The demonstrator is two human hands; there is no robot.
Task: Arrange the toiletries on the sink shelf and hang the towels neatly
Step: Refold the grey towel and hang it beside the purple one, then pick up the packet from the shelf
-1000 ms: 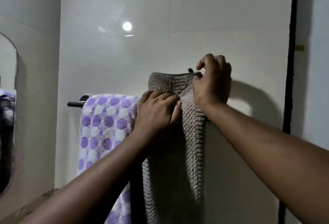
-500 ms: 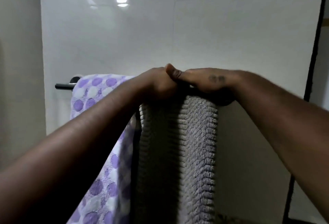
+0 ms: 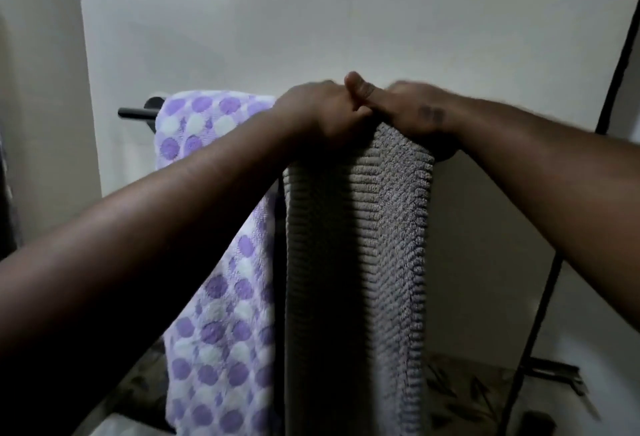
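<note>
A grey ribbed towel [image 3: 360,255] hangs straight down from a dark wall rail [image 3: 133,113]. My left hand [image 3: 318,113] and my right hand [image 3: 415,113] rest side by side on the towel's top fold, fingers curled over it and thumbs touching. To the left on the same rail hangs a white towel with purple dots [image 3: 211,324], partly behind my left forearm. The rail's right part is hidden under the towels and hands.
A glossy white tiled wall [image 3: 346,26] stands behind the rail. A black vertical frame [image 3: 540,314] runs down the right side. Patterned floor [image 3: 464,394] shows at the bottom right, and a beige side wall [image 3: 41,89] closes the left.
Both hands moved from the towel's upper edge and front to press on its top fold over the rail. The view has tilted downward and closer, so more of the hanging towels shows.
</note>
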